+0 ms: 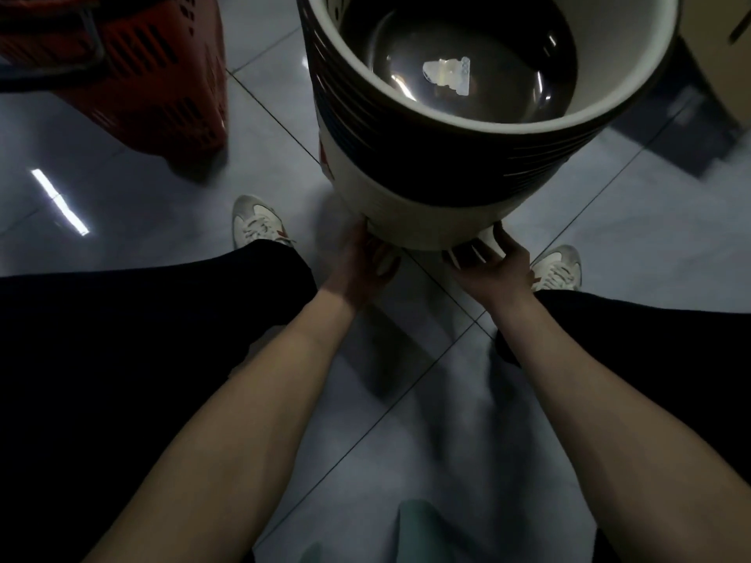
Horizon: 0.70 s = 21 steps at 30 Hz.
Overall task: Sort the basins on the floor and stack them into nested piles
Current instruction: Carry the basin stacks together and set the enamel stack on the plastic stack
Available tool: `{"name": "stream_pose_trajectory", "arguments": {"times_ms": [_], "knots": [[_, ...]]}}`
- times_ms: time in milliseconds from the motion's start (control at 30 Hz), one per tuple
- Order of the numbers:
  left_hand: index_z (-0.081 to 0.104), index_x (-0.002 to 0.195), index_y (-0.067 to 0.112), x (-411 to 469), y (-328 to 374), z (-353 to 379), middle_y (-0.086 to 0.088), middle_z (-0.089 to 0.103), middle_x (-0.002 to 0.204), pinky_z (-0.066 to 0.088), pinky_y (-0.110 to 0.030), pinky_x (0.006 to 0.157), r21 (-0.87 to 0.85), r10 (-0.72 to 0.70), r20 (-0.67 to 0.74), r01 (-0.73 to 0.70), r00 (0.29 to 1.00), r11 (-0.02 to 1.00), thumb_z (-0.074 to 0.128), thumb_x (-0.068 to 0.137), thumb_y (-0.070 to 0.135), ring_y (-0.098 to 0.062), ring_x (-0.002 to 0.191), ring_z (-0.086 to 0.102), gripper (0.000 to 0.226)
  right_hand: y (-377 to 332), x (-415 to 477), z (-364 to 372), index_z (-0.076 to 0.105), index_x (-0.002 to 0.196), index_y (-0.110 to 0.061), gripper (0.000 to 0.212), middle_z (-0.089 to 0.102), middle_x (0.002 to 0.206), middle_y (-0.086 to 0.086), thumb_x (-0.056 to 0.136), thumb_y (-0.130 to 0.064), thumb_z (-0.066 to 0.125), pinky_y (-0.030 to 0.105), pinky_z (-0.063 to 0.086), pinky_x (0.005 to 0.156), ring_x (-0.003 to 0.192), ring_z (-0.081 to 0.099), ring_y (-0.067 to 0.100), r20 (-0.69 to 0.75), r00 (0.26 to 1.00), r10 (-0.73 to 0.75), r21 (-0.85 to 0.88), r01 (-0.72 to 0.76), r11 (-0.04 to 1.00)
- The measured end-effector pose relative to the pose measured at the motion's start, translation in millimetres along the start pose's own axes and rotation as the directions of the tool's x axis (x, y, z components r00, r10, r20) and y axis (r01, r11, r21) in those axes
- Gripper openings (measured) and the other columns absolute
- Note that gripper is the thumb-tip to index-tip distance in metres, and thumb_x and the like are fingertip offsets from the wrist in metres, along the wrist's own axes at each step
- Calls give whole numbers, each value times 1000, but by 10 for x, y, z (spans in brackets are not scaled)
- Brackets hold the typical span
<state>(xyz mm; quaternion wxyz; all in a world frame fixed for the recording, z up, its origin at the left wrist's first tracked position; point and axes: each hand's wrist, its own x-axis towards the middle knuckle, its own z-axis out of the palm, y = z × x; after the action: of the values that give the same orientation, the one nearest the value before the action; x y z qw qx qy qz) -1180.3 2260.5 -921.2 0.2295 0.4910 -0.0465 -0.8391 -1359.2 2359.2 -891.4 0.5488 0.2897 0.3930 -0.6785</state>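
Note:
A tall nested pile of basins (439, 168) rises toward the camera, dark rims stacked over a white lowest basin, with a shiny dark inside and a pale label at the bottom. My left hand (361, 262) holds the pile's base from the left, fingers curled under the white basin. My right hand (491, 262) holds the base from the right, thumb up against the wall and fingers beneath. The underside of the pile is hidden.
A red perforated shopping basket (134, 63) with a grey handle stands at the upper left on the grey tiled floor (122, 188). A cardboard box (723, 46) sits at the upper right. My two white shoes (256, 223) flank the pile.

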Motion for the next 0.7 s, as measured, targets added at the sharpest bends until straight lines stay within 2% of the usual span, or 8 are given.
{"name": "stream_pose_trajectory", "arguments": {"times_ms": [100, 233, 333, 467, 533, 600, 667, 700], "knots": [[59, 111, 25, 5, -15, 36, 2, 61, 116, 51, -34, 87, 5, -2, 2, 2, 1000, 1000, 60, 94, 53, -16, 117, 57, 33, 58, 14, -4, 63, 132, -5, 50, 70, 124, 15, 89, -28, 75, 50, 48, 104, 114, 67, 35, 35, 999, 2, 36, -3, 999], [61, 95, 25, 65, -30, 63, 4, 63, 102, 42, -37, 98, 50, 11, -24, -10, 1000, 999, 53, 97, 55, -13, 101, 59, 31, 97, 32, 25, 67, 121, -3, 43, 73, 117, 15, 90, -31, 75, 47, 48, 106, 114, 66, 33, 34, 999, -5, 34, 4, 999], [60, 90, 24, 62, -18, 78, 3, 61, 98, 44, -37, 92, 72, 27, -47, -23, 999, 997, 54, 95, 59, -13, 94, 59, 36, 135, 87, 1, 66, 125, -3, 47, 71, 123, 14, 88, -30, 77, 44, 45, 110, 121, 63, 31, 30, 1000, -4, 41, 3, 999], [59, 103, 24, 80, 64, 35, 2, 59, 111, 43, -41, 102, 86, 52, -66, -46, 996, 995, 56, 91, 64, -15, 109, 56, 42, 212, 103, 1, 66, 128, -4, 50, 71, 123, 16, 86, -28, 79, 46, 47, 109, 122, 61, 32, 22, 1000, -7, 40, 6, 999], [59, 101, 24, 82, 74, 39, 2, 58, 111, 41, -42, 103, 104, 57, -59, -50, 997, 993, 57, 90, 64, -16, 111, 54, 41, 212, 96, 3, 64, 132, -6, 54, 69, 126, 14, 86, -31, 79, 45, 48, 108, 123, 61, 31, 13, 1000, -19, 23, 19, 1000], [60, 100, 23, 51, 92, 46, 1, 58, 110, 42, -42, 101, 113, 37, -59, -31, 998, 993, 58, 90, 63, -17, 111, 54, 41, 210, 84, -1, 62, 134, -8, 57, 66, 131, 12, 87, -35, 78, 44, 53, 100, 123, 60, 29, 3, 1000, -28, 7, 28, 1000], [59, 105, 21, -18, 135, 40, 0, 59, 107, 45, -40, 94, 124, 6, -60, 1, 998, 992, 60, 89, 61, -19, 111, 55, 43, 204, 43, 14, 57, 139, -15, 62, 60, 138, 10, 88, -43, 75, 42, 55, 91, 123, 58, 27, -18, 999, -35, -83, 34, 996], [58, 109, 20, -71, 160, 36, -2, 59, 106, 47, -39, 90, 141, -11, -69, 21, 998, 990, 61, 89, 60, -22, 108, 55, 46, 192, 13, 20, 53, 142, -19, 65, 56, 141, 8, 87, -48, 74, 40, 53, 93, 125, 55, 26, -43, 998, -38, -153, 31, 988]]}}
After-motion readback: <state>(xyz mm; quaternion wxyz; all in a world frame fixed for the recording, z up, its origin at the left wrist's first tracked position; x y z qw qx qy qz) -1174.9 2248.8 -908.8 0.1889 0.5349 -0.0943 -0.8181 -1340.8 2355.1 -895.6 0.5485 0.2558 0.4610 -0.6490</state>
